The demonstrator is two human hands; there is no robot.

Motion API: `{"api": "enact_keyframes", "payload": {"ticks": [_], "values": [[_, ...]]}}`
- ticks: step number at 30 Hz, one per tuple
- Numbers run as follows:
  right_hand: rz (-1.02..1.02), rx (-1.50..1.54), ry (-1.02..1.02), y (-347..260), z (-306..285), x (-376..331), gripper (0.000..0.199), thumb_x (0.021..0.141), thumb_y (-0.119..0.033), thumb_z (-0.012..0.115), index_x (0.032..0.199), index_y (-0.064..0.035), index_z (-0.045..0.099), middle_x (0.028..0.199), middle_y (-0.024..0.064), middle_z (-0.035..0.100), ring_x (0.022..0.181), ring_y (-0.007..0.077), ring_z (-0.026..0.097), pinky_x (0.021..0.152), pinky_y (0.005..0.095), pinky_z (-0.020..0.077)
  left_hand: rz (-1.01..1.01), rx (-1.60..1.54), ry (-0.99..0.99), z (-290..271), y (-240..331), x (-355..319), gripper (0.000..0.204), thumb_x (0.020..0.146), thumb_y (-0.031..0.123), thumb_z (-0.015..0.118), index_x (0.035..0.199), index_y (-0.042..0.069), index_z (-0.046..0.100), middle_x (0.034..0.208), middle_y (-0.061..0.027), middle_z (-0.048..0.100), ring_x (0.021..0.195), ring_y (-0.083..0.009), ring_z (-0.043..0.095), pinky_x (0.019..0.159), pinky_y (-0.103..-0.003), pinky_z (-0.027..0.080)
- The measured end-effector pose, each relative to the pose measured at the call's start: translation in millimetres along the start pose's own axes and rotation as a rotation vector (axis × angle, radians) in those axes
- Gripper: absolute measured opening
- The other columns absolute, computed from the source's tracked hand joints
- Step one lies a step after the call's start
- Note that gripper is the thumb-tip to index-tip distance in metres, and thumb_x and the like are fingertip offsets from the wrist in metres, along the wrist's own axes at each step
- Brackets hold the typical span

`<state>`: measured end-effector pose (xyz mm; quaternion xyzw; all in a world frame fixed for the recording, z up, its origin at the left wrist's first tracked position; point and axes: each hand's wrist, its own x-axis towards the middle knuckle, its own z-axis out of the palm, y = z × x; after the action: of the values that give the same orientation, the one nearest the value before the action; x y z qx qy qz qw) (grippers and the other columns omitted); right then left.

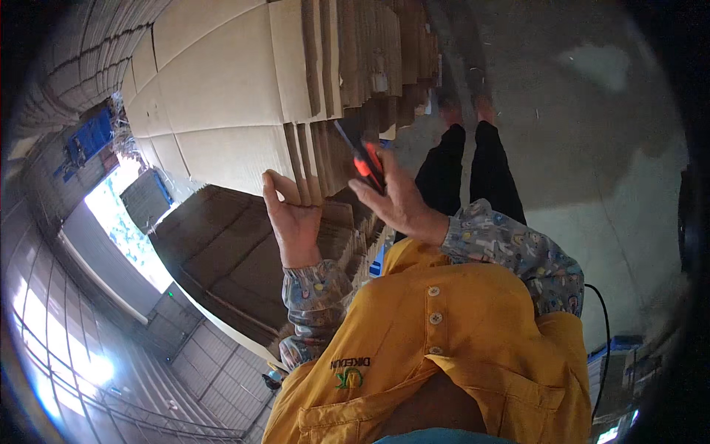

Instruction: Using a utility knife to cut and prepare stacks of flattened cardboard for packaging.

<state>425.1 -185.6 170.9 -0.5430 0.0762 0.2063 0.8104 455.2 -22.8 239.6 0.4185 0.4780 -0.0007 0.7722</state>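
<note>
A tall stack of folded brown cardboard boxes (pixel 214 92) fills the upper left, its layered flap edges turned toward me. My left hand (pixel 293 226) grips the near lower corner of the front flaps, thumb on the broad face and fingers partly hidden behind the edges. Closed in my right hand (pixel 405 200) is a utility knife (pixel 370 164) with a red-orange and black handle. Its dark blade points up and left, close to the flap edges; whether it touches them I cannot tell.
Below the stack lies a darker pile of flat cardboard (pixel 222 255). More cardboard sheets (pixel 81 55) stand at the far left. My legs (pixel 473 166) are over a grey concrete floor (pixel 569 140) with a damp patch. A black cable (pixel 605 325) hangs at the right.
</note>
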Motion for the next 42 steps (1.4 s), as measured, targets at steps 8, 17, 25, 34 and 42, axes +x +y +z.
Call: {"api": "enact_keyframes", "payload": {"ticks": [8, 17, 25, 34, 42], "values": [[-0.229, -0.180, 0.130, 12.1, 14.1, -8.0, 0.061, 0.076, -0.017, 0.063, 0.123, 0.0034, 0.029, 0.101, 0.0218, 0.046, 0.088, 0.0310, 0.052, 0.074, 0.0354, 0.0430, -0.149, 0.062, -0.144, -4.4, 1.3, -4.0, 0.019, 0.081, 0.039, 0.057, 0.080, 0.021, 0.063, 0.101, -0.0025, 0.059, 0.096, -0.0203, 0.054, 0.085, -0.036, 0.041], [-0.244, 0.060, 0.031, 12.2, 10.4, -10.3, 0.065, 0.080, -0.032, 0.057, 0.125, 0.0028, 0.028, 0.116, 0.0240, 0.038, 0.107, 0.0360, 0.041, 0.092, 0.0405, 0.0327, -0.110, 0.021, -0.112, -0.9, 4.9, -8.2, 0.021, 0.083, 0.039, 0.052, 0.078, 0.022, 0.064, 0.106, -0.0063, 0.059, 0.098, -0.0226, 0.054, 0.090, -0.045, 0.034], [-0.203, 0.031, 0.026, 12.7, 10.3, -13.9, 0.065, 0.078, -0.030, 0.060, 0.127, -0.0004, 0.029, 0.118, 0.0216, 0.039, 0.109, 0.0340, 0.041, 0.094, 0.0397, 0.0319, -0.045, 0.164, 0.057, 14.3, 3.0, -21.1, 0.025, 0.084, 0.040, 0.052, 0.080, 0.018, 0.063, 0.103, -0.0067, 0.059, 0.099, -0.0238, 0.053, 0.090, -0.047, 0.034], [-0.151, 0.134, 0.018, -3.6, 7.8, -13.8, 0.049, 0.077, -0.023, 0.063, 0.113, -0.0033, 0.036, 0.076, 0.0012, 0.041, 0.069, 0.0119, 0.043, 0.062, 0.0291, 0.0381, -0.012, 0.042, -0.048, -1.0, 3.8, -15.3, 0.025, 0.083, 0.037, 0.053, 0.096, 0.016, 0.059, 0.110, -0.0052, 0.056, 0.100, -0.0230, 0.052, 0.089, -0.042, 0.036], [-0.252, 0.042, 0.051, -3.7, 16.7, -9.0, 0.068, 0.076, -0.021, 0.063, 0.129, -0.0015, 0.026, 0.109, 0.0131, 0.041, 0.094, 0.0209, 0.043, 0.082, 0.0312, 0.0367, 0.080, 0.025, -0.030, -16.0, -4.9, -7.9, 0.047, 0.083, 0.048, 0.048, 0.118, 0.017, 0.046, 0.120, -0.0052, 0.049, 0.107, -0.0225, 0.046, 0.089, -0.042, 0.035]]}}
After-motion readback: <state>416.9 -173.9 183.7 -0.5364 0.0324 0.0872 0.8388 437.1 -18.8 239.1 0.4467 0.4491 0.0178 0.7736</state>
